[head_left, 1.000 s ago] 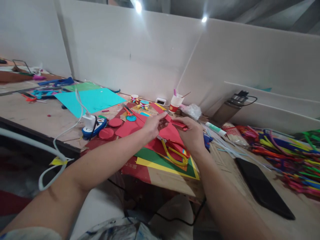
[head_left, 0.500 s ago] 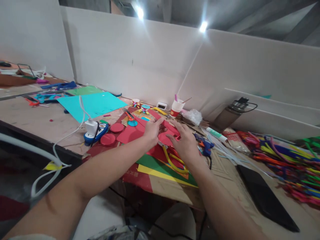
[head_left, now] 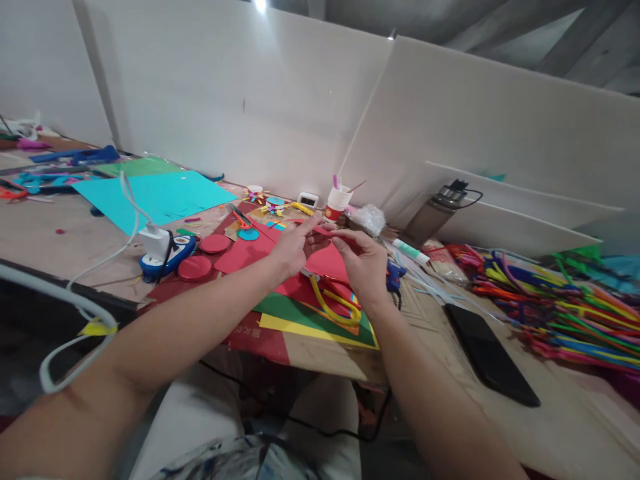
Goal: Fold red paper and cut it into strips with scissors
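A red paper strip (head_left: 325,231) stretches between my hands, above the red sheets. My left hand (head_left: 295,248) is closed on its left part, the index finger reaching along it. The thumb and fingers of my right hand (head_left: 364,261) pinch its right end. Below lies red paper (head_left: 253,251), over green paper (head_left: 287,310) and yellow paper (head_left: 300,329). Under my hands rests a tool with yellow looped handles (head_left: 323,305); its head is partly hidden. Two red discs (head_left: 195,268) lie left of the sheets. Orange-handled scissors (head_left: 241,215) lie behind, beside a blue disc (head_left: 249,235).
A blue plug unit with a white charger (head_left: 157,241) and cable stands left, near a turquoise sheet (head_left: 165,200). Behind are small paper drums (head_left: 275,205) and a cup (head_left: 339,200). Rightward are a glue gun (head_left: 395,275), a bottle (head_left: 433,213), a black phone-like slab (head_left: 490,353) and pipe cleaners (head_left: 560,300).
The view has turned right and shifted. The strip, earlier standing as a bent band between my hands, now lies flatter and nearly edge-on, with my right fingers pinched closer together.
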### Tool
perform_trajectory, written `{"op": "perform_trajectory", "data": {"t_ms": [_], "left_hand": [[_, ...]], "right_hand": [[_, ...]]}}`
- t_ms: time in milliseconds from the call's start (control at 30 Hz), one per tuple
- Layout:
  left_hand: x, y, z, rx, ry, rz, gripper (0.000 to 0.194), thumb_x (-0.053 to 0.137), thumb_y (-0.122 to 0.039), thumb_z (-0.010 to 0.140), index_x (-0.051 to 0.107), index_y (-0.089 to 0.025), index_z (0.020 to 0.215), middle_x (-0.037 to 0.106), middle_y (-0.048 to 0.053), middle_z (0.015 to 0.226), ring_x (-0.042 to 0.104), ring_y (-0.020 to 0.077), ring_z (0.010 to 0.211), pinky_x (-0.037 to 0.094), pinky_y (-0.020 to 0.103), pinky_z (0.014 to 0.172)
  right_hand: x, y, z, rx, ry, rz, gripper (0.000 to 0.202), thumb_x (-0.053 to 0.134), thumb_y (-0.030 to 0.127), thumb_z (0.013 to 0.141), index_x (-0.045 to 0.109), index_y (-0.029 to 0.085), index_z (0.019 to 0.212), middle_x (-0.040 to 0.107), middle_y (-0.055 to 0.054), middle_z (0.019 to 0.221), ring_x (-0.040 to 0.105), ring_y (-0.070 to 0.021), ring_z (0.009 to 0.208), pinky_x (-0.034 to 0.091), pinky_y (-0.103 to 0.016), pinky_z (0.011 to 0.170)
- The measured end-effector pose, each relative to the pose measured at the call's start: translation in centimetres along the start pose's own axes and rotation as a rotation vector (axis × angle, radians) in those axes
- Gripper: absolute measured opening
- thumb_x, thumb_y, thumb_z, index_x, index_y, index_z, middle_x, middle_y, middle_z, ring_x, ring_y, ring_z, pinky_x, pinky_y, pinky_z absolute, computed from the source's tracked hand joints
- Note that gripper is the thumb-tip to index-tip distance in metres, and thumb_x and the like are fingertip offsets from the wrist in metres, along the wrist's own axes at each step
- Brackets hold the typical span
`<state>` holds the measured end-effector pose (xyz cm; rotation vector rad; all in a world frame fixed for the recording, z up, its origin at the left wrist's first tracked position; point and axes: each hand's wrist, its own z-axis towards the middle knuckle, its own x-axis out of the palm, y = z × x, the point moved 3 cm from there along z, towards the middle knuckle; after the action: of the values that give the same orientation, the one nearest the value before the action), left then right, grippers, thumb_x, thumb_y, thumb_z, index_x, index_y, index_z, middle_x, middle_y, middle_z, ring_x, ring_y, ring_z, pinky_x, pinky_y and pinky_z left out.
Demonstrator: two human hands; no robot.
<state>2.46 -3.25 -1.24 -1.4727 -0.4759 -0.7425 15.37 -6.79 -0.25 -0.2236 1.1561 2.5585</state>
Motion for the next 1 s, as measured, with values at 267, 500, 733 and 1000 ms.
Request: {"op": "perform_trajectory", "data": {"t_ms": [267,500,733,1000], "left_hand": [[-0.2,0.0,0.0,-0.147,-0.056,0.163,0.014,0.063,-0.008,0.081,0.064,-0.008,0.067,0.060,0.002,0.058,0.055,0.0062,0.051,0.043,0.018,0.050],[-0.4,0.0,0.3,-0.096,-0.088,0.151,0.012,0.061,-0.006,0.082,0.065,-0.007,0.071,0.061,0.002,0.058,0.056,0.0062,0.052,0.048,0.018,0.054],[-0.1,0.0,0.2,-0.106,0.002,0.106,0.010,0.063,-0.017,0.085,0.067,-0.010,0.078,0.066,0.004,0.065,0.062,0.0098,0.060,0.051,0.022,0.061],[0.5,0.4,-0.2,-0.032,0.187,0.148,0.014,0.069,-0.002,0.073,0.069,-0.011,0.084,0.070,0.004,0.077,0.067,0.0121,0.076,0.051,0.027,0.079]], "right_hand": [[-0.2,-0.6,0.4,0.017,0.022,0.025,0.015,0.063,0.027,0.082,0.073,0.021,0.091,0.074,-0.005,0.096,0.067,-0.0188,0.091,0.052,-0.034,0.083],[0.1,-1.1,0.3,0.001,0.035,0.025,0.019,0.069,0.029,0.079,0.073,0.022,0.095,0.073,-0.005,0.097,0.067,-0.0189,0.088,0.053,-0.033,0.078],[-0.3,-1.7,0.8,0.097,-0.021,0.133,0.013,0.070,0.029,0.074,0.074,0.020,0.083,0.073,-0.005,0.087,0.066,-0.0191,0.084,0.051,-0.034,0.077],[-0.6,-2.3,1.1,0.257,-0.067,0.242,0.019,0.069,0.035,0.073,0.072,0.018,0.082,0.071,-0.002,0.077,0.062,-0.0154,0.072,0.050,-0.029,0.065]]}}
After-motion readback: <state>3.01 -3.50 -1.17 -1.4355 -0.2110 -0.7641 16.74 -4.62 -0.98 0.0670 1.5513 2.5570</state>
